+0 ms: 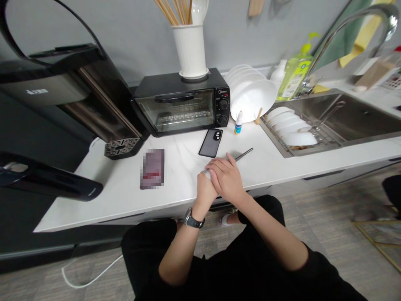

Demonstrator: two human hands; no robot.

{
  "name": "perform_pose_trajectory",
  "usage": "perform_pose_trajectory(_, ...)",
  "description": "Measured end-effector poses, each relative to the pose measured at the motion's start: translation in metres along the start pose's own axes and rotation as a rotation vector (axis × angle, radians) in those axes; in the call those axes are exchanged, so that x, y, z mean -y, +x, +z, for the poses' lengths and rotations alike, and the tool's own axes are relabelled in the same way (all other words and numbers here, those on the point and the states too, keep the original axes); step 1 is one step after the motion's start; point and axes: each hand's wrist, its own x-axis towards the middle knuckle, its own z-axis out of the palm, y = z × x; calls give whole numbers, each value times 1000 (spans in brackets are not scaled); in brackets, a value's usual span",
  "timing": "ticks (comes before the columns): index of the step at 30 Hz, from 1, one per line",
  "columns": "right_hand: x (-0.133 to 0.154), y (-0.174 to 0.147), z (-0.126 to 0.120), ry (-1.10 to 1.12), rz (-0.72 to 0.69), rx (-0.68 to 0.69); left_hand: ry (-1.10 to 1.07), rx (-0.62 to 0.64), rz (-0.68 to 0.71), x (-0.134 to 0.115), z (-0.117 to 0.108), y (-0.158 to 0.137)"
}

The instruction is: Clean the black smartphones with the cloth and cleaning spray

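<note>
My left hand, a watch on its wrist, is curled closed near the counter's front edge. My right hand lies over it, fingers laid across the left knuckles and thumb raised apart. A slim dark grey stick, like a pen or stylus, sticks out to the right from beneath my right hand. A small grey piece shows at the left knuckles, perhaps its other end. My hands hide whether the stick is gripped. Just beyond them is a grey phone or phone case. A small white-and-blue bottle stands behind it.
A blurred purple packet lies on the white counter. Behind stand a toaster oven with a utensil holder, and white plates. Bowls sit by the sink. A black drinks machine stands left.
</note>
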Motion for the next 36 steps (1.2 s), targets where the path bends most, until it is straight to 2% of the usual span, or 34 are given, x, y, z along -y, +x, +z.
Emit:
perform_pose_trajectory(2, -2, -1, -1, 2, -41, 32, -25, -20, 37, 1, 1, 0)
perform_pose_trajectory(5, -26, -1, -10, -50, -5, 32, -124, -17, 23, 0, -1, -3)
perform_pose_trajectory(8, -65, 1, -22, -75, 153, -30, -293, -44, 42, -2, -6, -6)
perform_pose_trajectory(12, -107, 5, -29, 43, 485, -95, -393, -75, 55, -5, -8, -7)
perform_pose_trajectory(14, -114, 6, -26, 56, 563, -128, -378, -74, 25, -5, -8, -6)
perform_pose_trajectory(17, -108, 6, -17, 64, 584, -185, -369, -64, -4, -5, -9, -4)
perform_pose_trajectory(19, -96, 6, -11, 56, 557, -226, -358, -55, -7, -5, -10, -4)
perform_pose_trajectory(22, -70, 6, -6, 0, 392, -236, -330, -59, -4, -5, -10, -3)
perform_pose_trajectory(24, -49, 5, -5, -19, 265, -170, -290, -65, -27, -4, -8, -2)
perform_pose_trajectory(27, -18, 2, -4, 41, 78, -3, -190, -28, -36, 0, -5, -1)
perform_pose_trajectory(29, -6, 0, -4, 89, -23, 75, -160, -2, -22, 2, -3, -1)
perform_pose_trajectory(32, -12, 0, -7, 74, -63, 94, -163, 5, -54, 2, -3, -2)
perform_pose_trajectory(36, -52, 8, -17, -57, 91, 3, -262, -33, -9, -3, -8, -4)
